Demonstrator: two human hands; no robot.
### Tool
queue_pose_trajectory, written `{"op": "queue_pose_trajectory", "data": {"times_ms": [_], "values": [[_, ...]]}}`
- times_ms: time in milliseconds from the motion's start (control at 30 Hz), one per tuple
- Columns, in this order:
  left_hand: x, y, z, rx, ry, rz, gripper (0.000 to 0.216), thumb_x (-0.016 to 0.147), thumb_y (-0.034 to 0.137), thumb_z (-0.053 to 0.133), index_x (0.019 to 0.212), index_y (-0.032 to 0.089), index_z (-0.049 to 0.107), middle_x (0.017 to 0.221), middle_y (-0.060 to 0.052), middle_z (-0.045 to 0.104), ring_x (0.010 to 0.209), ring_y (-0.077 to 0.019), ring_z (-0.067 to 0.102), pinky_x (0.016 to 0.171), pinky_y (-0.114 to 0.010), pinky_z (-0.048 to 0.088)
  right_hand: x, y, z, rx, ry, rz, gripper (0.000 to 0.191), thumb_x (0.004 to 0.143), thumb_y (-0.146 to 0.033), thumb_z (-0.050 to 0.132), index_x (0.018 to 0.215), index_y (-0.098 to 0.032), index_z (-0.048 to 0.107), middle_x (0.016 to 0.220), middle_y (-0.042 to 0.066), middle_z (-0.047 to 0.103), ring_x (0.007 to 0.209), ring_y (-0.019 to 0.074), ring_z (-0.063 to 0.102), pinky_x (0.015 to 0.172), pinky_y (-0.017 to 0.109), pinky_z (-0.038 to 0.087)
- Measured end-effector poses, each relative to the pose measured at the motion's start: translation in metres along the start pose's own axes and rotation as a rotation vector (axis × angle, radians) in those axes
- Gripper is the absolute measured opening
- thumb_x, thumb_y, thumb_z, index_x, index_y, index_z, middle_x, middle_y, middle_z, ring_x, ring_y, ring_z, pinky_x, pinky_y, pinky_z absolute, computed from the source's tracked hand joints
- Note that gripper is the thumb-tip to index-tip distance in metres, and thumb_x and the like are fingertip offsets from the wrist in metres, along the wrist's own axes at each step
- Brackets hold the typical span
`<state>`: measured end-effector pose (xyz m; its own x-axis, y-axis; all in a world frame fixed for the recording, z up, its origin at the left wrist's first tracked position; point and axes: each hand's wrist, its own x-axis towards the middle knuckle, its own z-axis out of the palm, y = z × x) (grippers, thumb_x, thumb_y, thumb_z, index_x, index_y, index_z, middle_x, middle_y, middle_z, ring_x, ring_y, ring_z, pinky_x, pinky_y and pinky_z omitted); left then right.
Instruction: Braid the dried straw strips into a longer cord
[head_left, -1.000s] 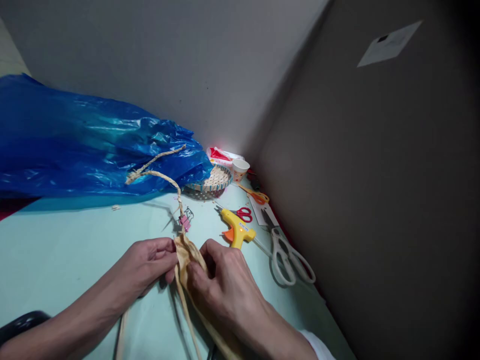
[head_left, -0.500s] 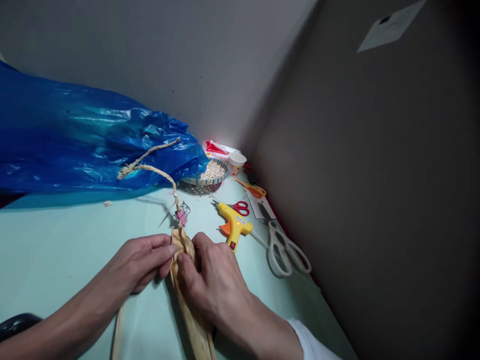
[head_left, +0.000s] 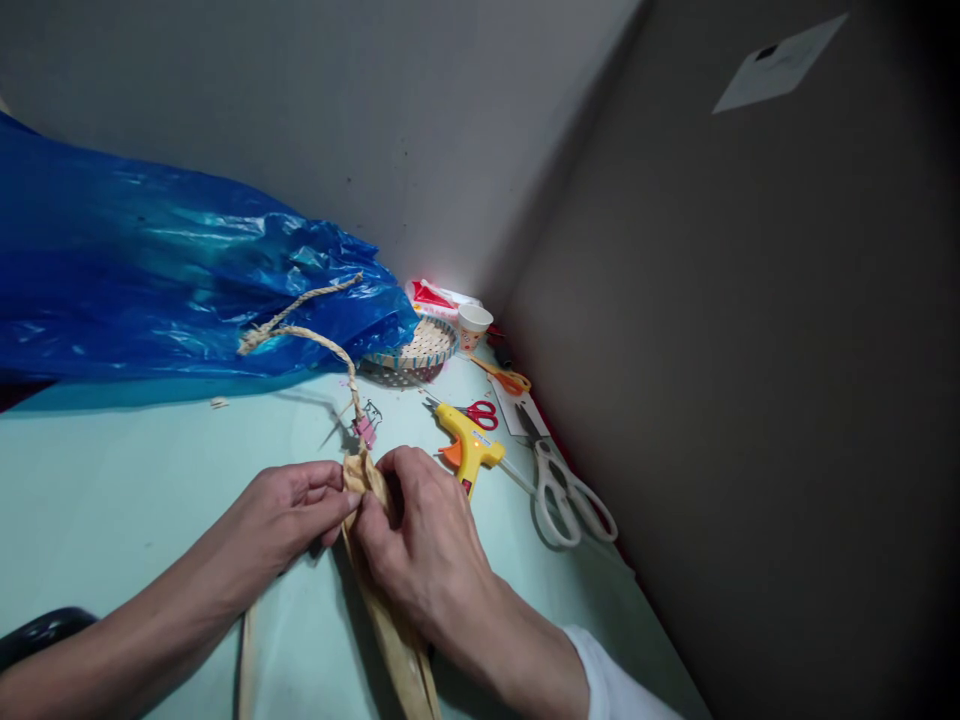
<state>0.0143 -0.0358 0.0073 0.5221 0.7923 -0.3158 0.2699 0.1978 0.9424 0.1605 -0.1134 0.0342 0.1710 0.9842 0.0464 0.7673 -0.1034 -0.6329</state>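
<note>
Both hands pinch tan leaf-like strips (head_left: 390, 630) low in the middle of the pale green table (head_left: 135, 470). My left hand (head_left: 289, 515) holds the strips from the left with fingertips pressed together. My right hand (head_left: 416, 545) is closed over them from the right. Above the hands the strips run into a plaited cord (head_left: 330, 350), with a pink binder clip (head_left: 365, 428) clamped just above my fingers. The cord arches up and back onto a blue plastic bag (head_left: 150, 270).
A yellow glue gun (head_left: 469, 445) lies just right of my right hand. White scissors (head_left: 566, 490), red-handled scissors (head_left: 480, 412) and orange-handled scissors (head_left: 510, 380) lie beyond it. A woven basket (head_left: 416, 352) and paper cup (head_left: 473, 326) stand in the corner by the walls.
The two hands have closed in on each other around the strips, a little nearer the clip. The camera view shifted slightly.
</note>
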Motion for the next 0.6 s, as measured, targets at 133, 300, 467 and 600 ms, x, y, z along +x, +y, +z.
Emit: {"op": "queue_pose_trajectory", "data": {"times_ms": [133,300,467,600], "values": [[-0.004,0.005,0.001,0.025,0.015,-0.009,0.044,0.061,0.06,0.079,0.058,0.024,0.053,0.051,0.009,0.043,0.049,-0.0099,0.029,0.046,-0.024,0.02,-0.001,-0.001,-0.002,0.096,-0.073,0.057,0.003,0.091,-0.02,0.057,0.09,-0.019,0.06,0.075,0.0,0.06,0.069,0.0176,0.052,0.066,0.03,0.031],[-0.001,0.001,0.001,-0.014,0.014,0.021,0.039,0.061,0.054,0.084,0.065,0.022,0.063,0.055,0.007,0.048,0.054,-0.0114,0.037,0.05,-0.022,0.026,-0.001,0.001,-0.003,0.172,-0.077,0.109,0.004,0.092,-0.019,0.057,0.09,-0.02,0.06,0.078,0.0,0.061,0.079,0.0195,0.056,0.072,0.031,0.033],[0.006,-0.01,-0.001,-0.118,-0.031,0.009,0.04,0.062,0.05,0.088,0.077,0.018,0.069,0.06,0.006,0.052,0.056,-0.0105,0.038,0.052,-0.021,0.025,0.0,0.002,0.0,0.197,-0.05,0.103,0.007,0.094,-0.019,0.052,0.091,-0.02,0.058,0.078,-0.001,0.059,0.077,0.0188,0.054,0.07,0.03,0.032],[0.007,-0.01,-0.002,-0.084,-0.026,0.025,0.044,0.062,0.057,0.086,0.077,0.018,0.07,0.053,0.009,0.045,0.051,-0.0091,0.032,0.049,-0.021,0.019,0.001,0.0,-0.004,0.185,-0.059,0.054,0.006,0.093,-0.02,0.055,0.087,-0.021,0.053,0.075,-0.003,0.056,0.073,0.0175,0.052,0.067,0.029,0.032]]}}
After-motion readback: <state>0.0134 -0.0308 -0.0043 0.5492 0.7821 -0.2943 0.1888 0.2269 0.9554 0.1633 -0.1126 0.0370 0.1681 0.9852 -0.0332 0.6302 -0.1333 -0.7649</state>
